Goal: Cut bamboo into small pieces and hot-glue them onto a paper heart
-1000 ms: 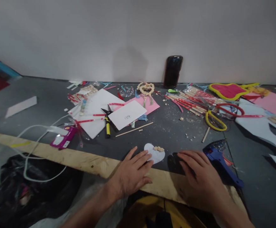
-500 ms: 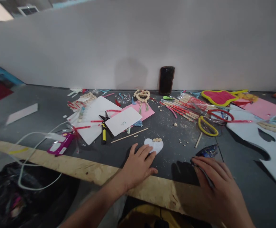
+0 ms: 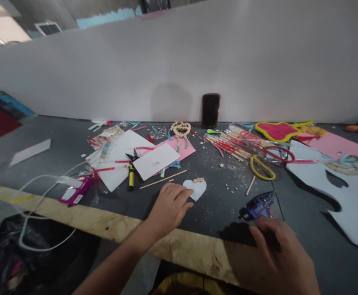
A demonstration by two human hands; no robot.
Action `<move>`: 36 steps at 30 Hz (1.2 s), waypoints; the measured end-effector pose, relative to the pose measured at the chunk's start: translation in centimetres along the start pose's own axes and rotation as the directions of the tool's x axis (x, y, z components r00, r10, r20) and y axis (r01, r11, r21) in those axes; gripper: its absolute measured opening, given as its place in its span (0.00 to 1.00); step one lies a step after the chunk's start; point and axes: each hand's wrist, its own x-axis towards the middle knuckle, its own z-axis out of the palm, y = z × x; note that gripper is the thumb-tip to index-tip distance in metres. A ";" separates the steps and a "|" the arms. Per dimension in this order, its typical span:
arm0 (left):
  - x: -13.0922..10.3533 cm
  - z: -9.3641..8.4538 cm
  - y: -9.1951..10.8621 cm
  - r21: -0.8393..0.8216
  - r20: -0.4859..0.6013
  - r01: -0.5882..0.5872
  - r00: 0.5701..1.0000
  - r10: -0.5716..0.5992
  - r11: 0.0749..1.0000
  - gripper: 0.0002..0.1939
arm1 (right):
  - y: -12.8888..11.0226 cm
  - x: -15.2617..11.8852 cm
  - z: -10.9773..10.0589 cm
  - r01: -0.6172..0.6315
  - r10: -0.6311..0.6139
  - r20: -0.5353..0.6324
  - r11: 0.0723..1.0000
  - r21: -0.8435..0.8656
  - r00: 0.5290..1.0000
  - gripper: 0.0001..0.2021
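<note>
A small white paper heart (image 3: 199, 190) lies on the dark tabletop, with a short row of pale wooden bits (image 3: 198, 180) along its top edge. My left hand (image 3: 171, 207) rests at the heart's left side, fingertips on or beside its edge and thumb apart from the fingers. To the right, a blue glue gun (image 3: 260, 205) lies on its side. My right hand (image 3: 285, 248) hovers just in front of it, thumb and forefinger apart, and I see nothing held; its palm is hidden. Left of the heart are a thin wooden stick (image 3: 163, 179) and a white card (image 3: 156, 161) with handwritten numbers.
Yellow-and-black pliers (image 3: 131, 174) lie left of the card. Red-and-yellow scissors (image 3: 262, 167) lie beyond the glue gun, near bundled sticks (image 3: 231, 143). A phone (image 3: 210, 110) leans on the back wall. A purple device (image 3: 76, 191) with a white cable sits near the left front edge.
My right hand has come off the glue gun and drawn back toward the table's front edge. My left hand has shifted slightly left, uncovering more of the heart. The camera view has tilted a little.
</note>
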 end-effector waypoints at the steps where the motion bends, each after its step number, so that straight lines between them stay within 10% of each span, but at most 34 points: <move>1: 0.1 -0.5 0.0 -0.026 -0.031 0.007 1.000 -0.008 1.000 0.11 | -0.2 -0.1 -0.3 -0.065 0.065 -0.012 0.998 0.007 0.998 0.08; 8: 5.4 -1.9 0.0 -0.136 -0.094 -0.062 0.994 0.049 0.989 0.15 | 0.6 -0.6 -1.6 -0.260 0.259 -0.035 0.966 -0.006 0.965 0.11; 12: 11.2 0.9 0.1 -0.064 0.144 0.026 0.989 -0.017 0.998 0.18 | 2.6 -1.2 -0.3 -0.088 0.086 -0.018 0.976 -0.199 0.996 0.17; 19: 16.4 6.0 1.0 -0.088 0.202 0.071 0.978 -0.052 0.994 0.07 | 3.2 -1.5 0.7 -0.081 0.103 0.055 0.949 -0.306 0.993 0.21; 31: 12.9 -0.1 0.1 -0.508 0.060 0.217 0.974 -0.217 0.834 0.12 | 3.6 -1.2 -1.1 -0.168 0.166 -0.021 0.977 -0.129 0.986 0.21; 36: 8.5 -1.6 0.3 -0.860 0.166 0.325 0.907 -0.388 0.392 0.10 | 2.7 -1.2 -3.4 -0.491 0.505 -0.024 0.848 0.200 0.863 0.19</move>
